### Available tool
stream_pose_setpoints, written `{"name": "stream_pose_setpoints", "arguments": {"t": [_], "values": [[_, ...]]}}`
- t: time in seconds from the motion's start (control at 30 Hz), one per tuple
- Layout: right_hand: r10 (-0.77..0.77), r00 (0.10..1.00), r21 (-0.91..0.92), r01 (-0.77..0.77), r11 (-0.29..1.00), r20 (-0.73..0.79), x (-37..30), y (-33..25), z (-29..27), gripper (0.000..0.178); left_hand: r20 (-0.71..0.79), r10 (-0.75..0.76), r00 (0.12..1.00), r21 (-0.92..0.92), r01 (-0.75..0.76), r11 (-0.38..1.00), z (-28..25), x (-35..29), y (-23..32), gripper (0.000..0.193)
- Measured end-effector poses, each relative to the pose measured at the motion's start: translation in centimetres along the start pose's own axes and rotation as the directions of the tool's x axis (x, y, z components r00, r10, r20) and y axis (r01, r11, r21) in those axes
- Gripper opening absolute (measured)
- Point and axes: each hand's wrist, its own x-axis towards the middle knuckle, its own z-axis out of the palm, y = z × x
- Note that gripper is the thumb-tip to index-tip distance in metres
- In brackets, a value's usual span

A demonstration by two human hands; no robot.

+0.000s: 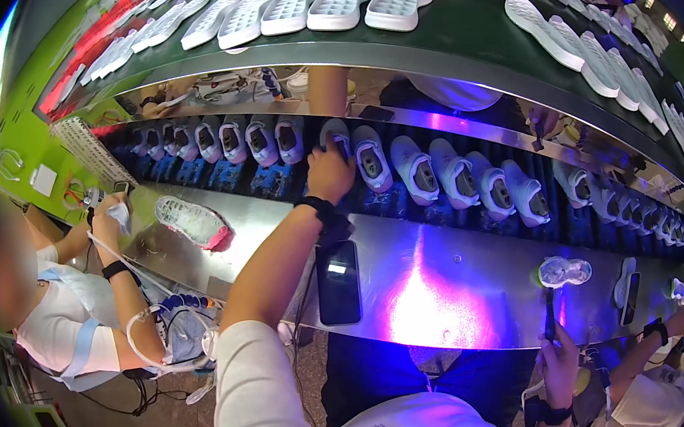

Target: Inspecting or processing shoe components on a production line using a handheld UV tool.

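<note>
My left hand reaches forward to the row of shoes on the conveyor and grips a pale shoe by its upper part. Beside it stands another light shoe with its opening facing up. Down at the right, my right hand is closed around a slim black-handled tool, held upright; its exact kind is not clear. Just past the tool's tip, a whitish shoe-sole-shaped piece lies on the metal bench.
A black phone lies on the bench, near a bright purple glow. An upper green belt carries several white soles. At left, a co-worker handles something pale near a shoe sole. Another person's hand is at far right.
</note>
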Motion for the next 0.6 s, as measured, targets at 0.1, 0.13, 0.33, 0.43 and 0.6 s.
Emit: {"name": "stream_pose_setpoints", "arguments": {"t": [0.1, 0.13, 0.33, 0.43, 0.6], "values": [[-0.059, 0.998, 0.074, 0.061, 0.995, -0.035, 0.6, 0.0, 0.6, 0.047, -0.051, 0.041, 0.998, 0.055, -0.038, 0.998, 1.6, -0.1, 0.1, 0.067], [-0.079, 0.997, 0.079, 0.080, 0.994, -0.021, 0.5, -0.2, 0.7, 0.047, -0.079, -0.015, 0.997, 0.045, 0.018, 0.999, 1.4, 0.8, -0.2, 0.064], [-0.070, 0.997, 0.109, 0.068, 0.992, 0.012, -0.6, 1.4, -1.3, 0.049, -0.189, -0.050, 0.981, 0.078, 0.066, 0.995, 3.7, 3.5, -5.0, 0.047], [-0.031, 0.998, 0.069, 0.035, 0.997, -0.060, -1.6, 2.2, -2.7, 0.049, -0.309, 0.061, 0.949, 0.247, 0.018, 0.969, 2.5, 2.7, 1.0, 0.044], [-0.040, 0.995, 0.139, 0.052, 0.989, -0.091, -2.8, 2.3, -4.3, 0.048, -0.030, 0.072, 0.997, 0.128, -0.068, 0.989, 4.0, 1.8, 3.6, 0.057]]}}
